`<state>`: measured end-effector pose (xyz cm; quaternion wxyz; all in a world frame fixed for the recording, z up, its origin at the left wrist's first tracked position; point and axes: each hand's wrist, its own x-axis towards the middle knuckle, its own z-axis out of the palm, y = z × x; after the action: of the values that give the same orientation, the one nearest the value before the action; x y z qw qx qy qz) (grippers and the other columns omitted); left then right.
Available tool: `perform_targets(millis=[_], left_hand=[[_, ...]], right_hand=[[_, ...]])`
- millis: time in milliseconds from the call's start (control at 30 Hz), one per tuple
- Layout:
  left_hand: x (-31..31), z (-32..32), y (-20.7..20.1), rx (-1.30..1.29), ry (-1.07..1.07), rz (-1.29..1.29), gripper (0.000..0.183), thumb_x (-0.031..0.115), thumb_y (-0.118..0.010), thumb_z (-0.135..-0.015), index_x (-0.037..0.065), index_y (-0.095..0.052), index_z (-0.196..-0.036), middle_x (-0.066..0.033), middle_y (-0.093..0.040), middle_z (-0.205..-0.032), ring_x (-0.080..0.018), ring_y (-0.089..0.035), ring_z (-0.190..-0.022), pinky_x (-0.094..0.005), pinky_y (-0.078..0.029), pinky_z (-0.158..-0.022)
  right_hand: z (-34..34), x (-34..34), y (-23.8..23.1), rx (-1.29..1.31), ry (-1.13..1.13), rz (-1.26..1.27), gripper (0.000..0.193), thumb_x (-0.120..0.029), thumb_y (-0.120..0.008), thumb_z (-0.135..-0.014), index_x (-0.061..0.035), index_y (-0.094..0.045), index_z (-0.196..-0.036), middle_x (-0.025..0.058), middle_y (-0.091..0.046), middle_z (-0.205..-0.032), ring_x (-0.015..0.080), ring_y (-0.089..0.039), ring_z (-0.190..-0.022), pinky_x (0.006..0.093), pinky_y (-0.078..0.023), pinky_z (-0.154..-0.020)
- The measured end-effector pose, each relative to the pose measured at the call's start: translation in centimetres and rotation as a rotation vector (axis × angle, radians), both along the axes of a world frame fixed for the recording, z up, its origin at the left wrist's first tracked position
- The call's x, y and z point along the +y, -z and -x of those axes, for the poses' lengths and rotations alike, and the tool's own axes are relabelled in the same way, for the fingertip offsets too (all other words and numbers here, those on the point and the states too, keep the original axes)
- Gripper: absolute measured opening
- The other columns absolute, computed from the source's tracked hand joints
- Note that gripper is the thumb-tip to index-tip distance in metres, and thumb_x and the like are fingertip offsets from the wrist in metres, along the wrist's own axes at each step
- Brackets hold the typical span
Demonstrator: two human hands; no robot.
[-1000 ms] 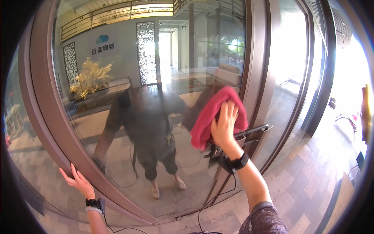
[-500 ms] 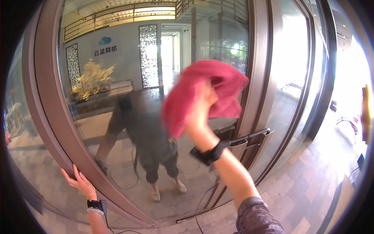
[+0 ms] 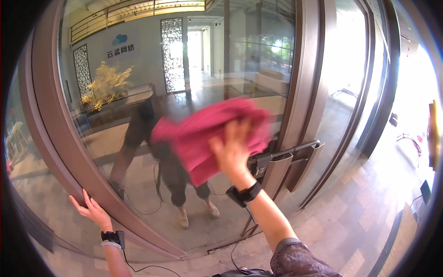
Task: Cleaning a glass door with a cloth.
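Under my right hand point(image 3: 233, 150) a dark pink cloth point(image 3: 196, 138) is spread against the glass door pane point(image 3: 152, 203). Its fingers are apart and a little blurred, and they press the cloth to the pane just left of the door handle. My left hand point(image 3: 93, 212) rests on the brown door frame point(image 3: 74, 157) at the lower left, fingers stretched out, with nothing in it. Each wrist wears a black strap; a thin cable runs from the left one.
A black lock bar point(image 3: 288, 152) crosses the door handles, right of the cloth. Through the glass show a yellow dried plant point(image 3: 107, 85), a patterned screen point(image 3: 173, 55) and my reflection. Paved floor point(image 3: 341, 217) lies at the right.
My right hand has moved down and slightly left with the cloth, which is now spread flatter and wider toward the left. My left hand stays on the frame.
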<state>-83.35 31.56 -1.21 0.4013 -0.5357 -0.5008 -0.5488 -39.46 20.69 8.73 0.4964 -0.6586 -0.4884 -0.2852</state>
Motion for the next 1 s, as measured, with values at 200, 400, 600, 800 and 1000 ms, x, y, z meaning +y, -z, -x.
perform_targets(millis=[200, 400, 600, 800, 1000], left_hand=[[-0.3, 0.6, 0.1, -0.014, 0.026, 0.013, 0.037, 0.016, -0.039, -0.098, 0.012, -0.050, -0.133, -0.0195, -0.020, -0.149, -0.0358, -0.027, -0.135, -0.0447, -0.028, -0.106], [0.2, -1.0, 0.0, -0.007, 0.030, 0.019, 0.037, 0.019, -0.036, -0.099, 0.012, -0.049, -0.134, -0.0193, -0.020, -0.149, -0.0360, -0.025, -0.135, -0.0453, -0.027, -0.106], [-0.1, -0.3, 0.0, -0.005, 0.042, 0.040, 0.038, 0.022, -0.036, -0.100, 0.013, -0.049, -0.134, -0.0202, -0.019, -0.149, -0.0363, -0.024, -0.136, -0.0464, -0.026, -0.106], [0.1, -0.1, 0.2, 0.002, 0.026, 0.025, 0.038, 0.024, -0.036, -0.100, 0.013, -0.049, -0.134, -0.0205, -0.018, -0.149, -0.0366, -0.023, -0.136, -0.0473, -0.026, -0.106], [-0.1, 0.1, 0.5, -0.036, 0.036, 0.067, 0.037, 0.024, -0.038, -0.100, 0.012, -0.050, -0.133, -0.0211, -0.018, -0.149, -0.0371, -0.022, -0.137, -0.0479, -0.025, -0.108]], right_hand=[[-2.2, 0.9, -0.6, 0.481, 0.225, -0.184, 0.059, -0.024, -0.055, -0.086, 0.0072, -0.034, -0.131, 0.0342, -0.013, -0.146, 0.0466, -0.011, -0.137, 0.0621, -0.014, -0.104], [4.1, 6.8, 11.9, -0.398, 0.648, 0.421, 0.033, -0.028, -0.054, -0.076, -0.0048, -0.060, -0.098, 0.0200, -0.055, -0.108, 0.0423, -0.043, -0.104, 0.0565, -0.024, -0.092], [4.4, -0.3, 21.2, -0.145, -0.051, 0.207, 0.022, -0.028, -0.063, -0.072, -0.0118, -0.062, -0.086, 0.0086, -0.060, -0.103, 0.0333, -0.053, -0.101, 0.0545, -0.030, -0.082], [0.5, -2.7, 29.5, 0.130, 0.069, 0.282, 0.055, -0.028, -0.055, -0.080, 0.0019, -0.045, -0.125, 0.0301, -0.044, -0.121, 0.0495, -0.038, -0.113, 0.0610, -0.024, -0.096], [-4.5, 2.2, 25.6, 0.313, 0.327, -0.033, 0.064, -0.030, -0.051, -0.085, 0.0053, -0.032, -0.135, 0.0288, -0.036, -0.131, 0.0478, -0.030, -0.122, 0.0614, -0.020, -0.098]])
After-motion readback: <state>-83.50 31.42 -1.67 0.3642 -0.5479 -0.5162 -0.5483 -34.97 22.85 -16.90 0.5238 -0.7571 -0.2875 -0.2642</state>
